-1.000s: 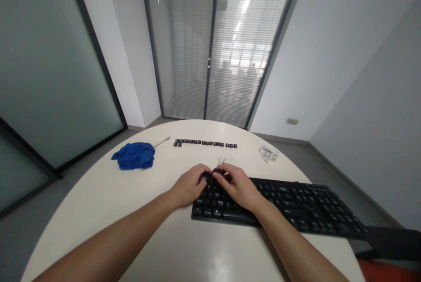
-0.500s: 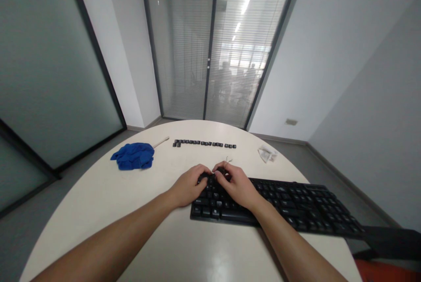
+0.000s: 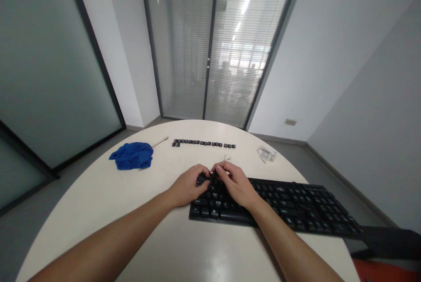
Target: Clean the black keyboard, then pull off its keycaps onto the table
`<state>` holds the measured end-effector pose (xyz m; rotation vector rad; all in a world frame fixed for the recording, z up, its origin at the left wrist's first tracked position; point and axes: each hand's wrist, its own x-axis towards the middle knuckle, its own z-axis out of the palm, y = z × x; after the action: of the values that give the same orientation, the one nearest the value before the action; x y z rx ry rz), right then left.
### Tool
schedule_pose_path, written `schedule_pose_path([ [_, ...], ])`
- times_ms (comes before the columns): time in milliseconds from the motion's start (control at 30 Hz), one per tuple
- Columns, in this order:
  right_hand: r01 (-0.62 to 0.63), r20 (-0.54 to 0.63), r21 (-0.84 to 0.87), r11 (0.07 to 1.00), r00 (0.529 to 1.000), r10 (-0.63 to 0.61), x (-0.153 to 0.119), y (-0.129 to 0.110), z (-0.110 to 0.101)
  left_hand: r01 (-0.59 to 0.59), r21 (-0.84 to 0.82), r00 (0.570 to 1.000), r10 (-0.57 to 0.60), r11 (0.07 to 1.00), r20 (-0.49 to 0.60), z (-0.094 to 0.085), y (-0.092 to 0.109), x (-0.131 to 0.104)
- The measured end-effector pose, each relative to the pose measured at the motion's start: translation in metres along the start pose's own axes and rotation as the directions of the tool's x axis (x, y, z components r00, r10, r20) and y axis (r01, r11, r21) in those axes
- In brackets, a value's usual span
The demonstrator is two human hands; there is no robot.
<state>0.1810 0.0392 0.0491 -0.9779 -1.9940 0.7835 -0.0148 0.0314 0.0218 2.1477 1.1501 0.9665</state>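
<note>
A black keyboard (image 3: 296, 203) lies across the right part of the round table. Around its far left corner curls my left hand (image 3: 189, 185), fingers at the back edge and thumb over the keys, gripping the keyboard. Just beside it, my right hand (image 3: 235, 183) is closed over the upper left keys, thumb and fingertips pinched together. What they pinch, if anything, is too small and dark to make out. A thin bent wire piece (image 3: 226, 158) shows just beyond the right fingers. Farther back is a row of loose black keycaps (image 3: 197, 142).
A crumpled blue cloth (image 3: 133, 156) lies on the left of the white table (image 3: 98, 212), with a pale thin stick (image 3: 160, 141) beside it. A small white packet (image 3: 267, 154) sits at the right edge. A black chair part (image 3: 391, 240) adjoins the table at lower right.
My right thumb and fingertips have drawn closer together and shifted slightly over the keys. My left hand stays at the keyboard's corner. The keycap row looks the same.
</note>
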Motion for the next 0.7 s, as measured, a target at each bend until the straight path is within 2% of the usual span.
schedule_pose_path([
  [700,-0.093,0.028,0.077,0.993,0.995,0.091,0.0002,0.0031,-0.0017,-0.044,-0.022,0.999,0.044,0.999,0.005,0.0006,-0.0011,0.0015],
])
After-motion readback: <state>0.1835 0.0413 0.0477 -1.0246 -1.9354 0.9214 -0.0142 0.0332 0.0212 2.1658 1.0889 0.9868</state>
